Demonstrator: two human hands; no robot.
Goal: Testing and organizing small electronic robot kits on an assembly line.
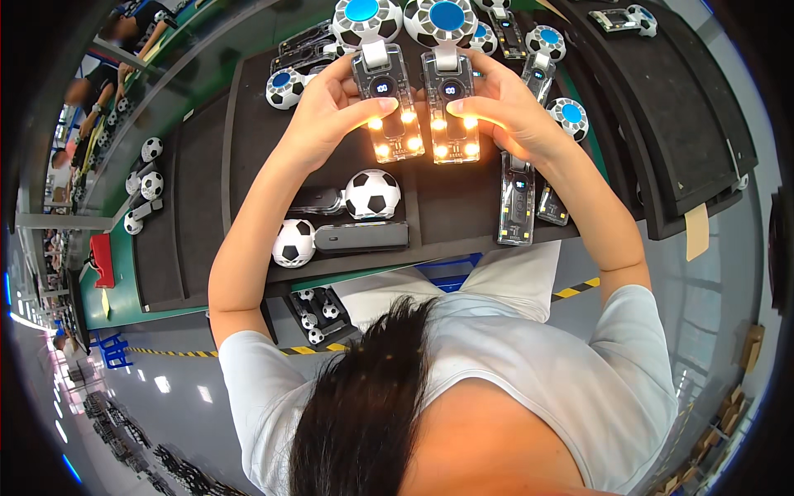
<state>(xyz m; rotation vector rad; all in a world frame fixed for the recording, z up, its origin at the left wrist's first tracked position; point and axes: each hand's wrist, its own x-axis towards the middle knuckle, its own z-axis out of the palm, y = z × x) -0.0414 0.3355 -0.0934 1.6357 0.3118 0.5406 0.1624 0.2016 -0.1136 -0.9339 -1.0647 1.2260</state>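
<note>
Desk (pixel 207 207) surface comes first: a long green top covered with black mats, running from the near left to the far right, with grey floor and yellow-black hazard tape below it in view. On the mats lie many gadgets, each a clear rectangular body joined to a football-patterned ball. Two unlit units with black bodies (pixel 361 236) lie near the person, their balls (pixel 371 193) side by side toward the left; a clear unlit unit (pixel 516 198) lies to the right, just beside the right forearm. Farther off, round football-patterned pieces with blue centres (pixel 447 16) stand in a row along the far edge. At the middle, two clear units are held side by side, both glowing orange at their near ends. The left hand (pixel 331 116) grips the left lit unit (pixel 387 103), fingers curled round its left side and the thumb pressed across its face just above the lamps. The right hand (pixel 504 103) grips the right lit unit (pixel 451 107) the same way, thumb laid on its face. Both units sit just to the inner side of each hand, almost touching one another. At far left, another mat carries more footballs (pixel 151 149), and other people's arms (pixel 99 91) show at a further bench.
</note>
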